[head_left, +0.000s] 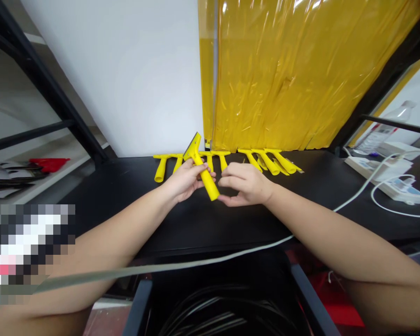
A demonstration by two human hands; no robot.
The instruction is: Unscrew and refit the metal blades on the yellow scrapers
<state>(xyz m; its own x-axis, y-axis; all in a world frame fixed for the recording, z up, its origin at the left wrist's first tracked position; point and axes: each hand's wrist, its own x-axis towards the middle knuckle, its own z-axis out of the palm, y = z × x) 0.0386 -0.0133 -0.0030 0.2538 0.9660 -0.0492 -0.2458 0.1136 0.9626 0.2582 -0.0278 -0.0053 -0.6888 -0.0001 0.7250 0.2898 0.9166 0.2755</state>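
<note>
Near the middle of the black tabletop, my left hand [185,181] is closed around a yellow squeegee [207,182]. The squeegee is tilted, its dark-edged head up and to the left, its round handle end down towards me. Just to the right is my right hand [247,183], its fingers bent and a gap between the upper ones and the lowest. That lowest fingertip is at the handle's end; whether it touches is unclear. Behind my hands, several more yellow squeegees [160,169] lie in a row, including a group on the right [270,164].
A white panel [136,79] and a yellow plastic-wrapped stack [283,79] stand behind the black table [126,196]. Power strips [388,179] with white cables and a clear bottle [388,126] are at the right. A pale cable [196,266] crosses in front, above a dark seat.
</note>
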